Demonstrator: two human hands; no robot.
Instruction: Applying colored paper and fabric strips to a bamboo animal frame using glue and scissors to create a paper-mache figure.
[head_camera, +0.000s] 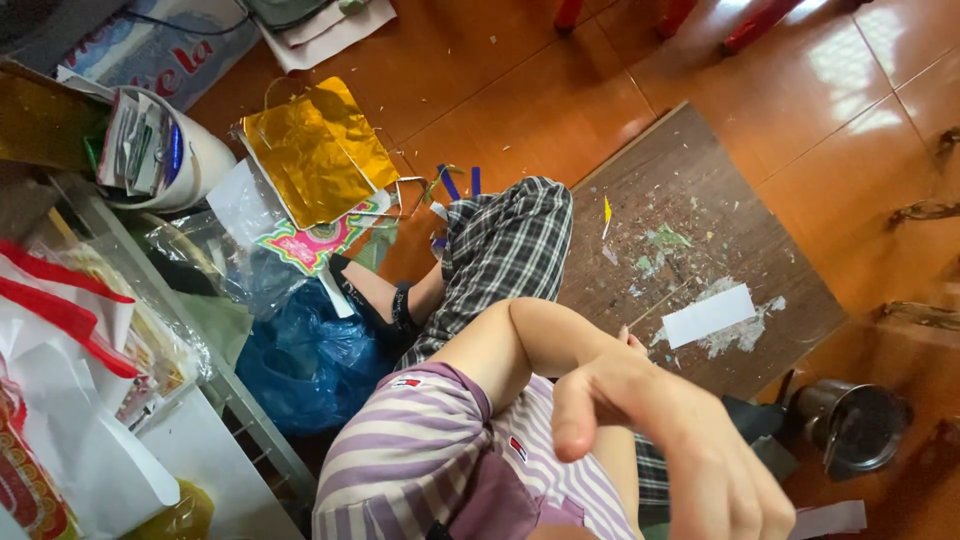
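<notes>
Loads of craft clutter on the floor here. Far left there's a pile of bags (70, 330) with red handles against a metal shelf edge, and behind it a white bucket (190, 160) stuffed with paper scraps. Next over, a crumpled sheet of gold foil (315, 150) lies on the orange floor tiles (520, 100), with a pink and green paper cutout (315, 243) poking out just below it and a blue plastic bag (305, 360) bunched up under that. A few blue strips (455, 183) sit beside the foil.

Middle of the view is the person's lap, in plaid shorts (500, 250) and a purple striped shirt (420, 450). One bare arm crosses in front, and the right hand (690, 450) hangs loose close to the camera, fingers curled a bit, holding nothing. It's hovering above the near edge of the wooden board (690, 190). Can't really see the left hand at all, maybe just fingertips behind the arm, so no idea what it's doing.

The board lies flat on the tiles, covered in dried glue and paper bits, with a white paper strip (708, 315) on it near the right hand. Further right, a small metal pot (850, 425) sits on the floor just off the board's corner.
</notes>
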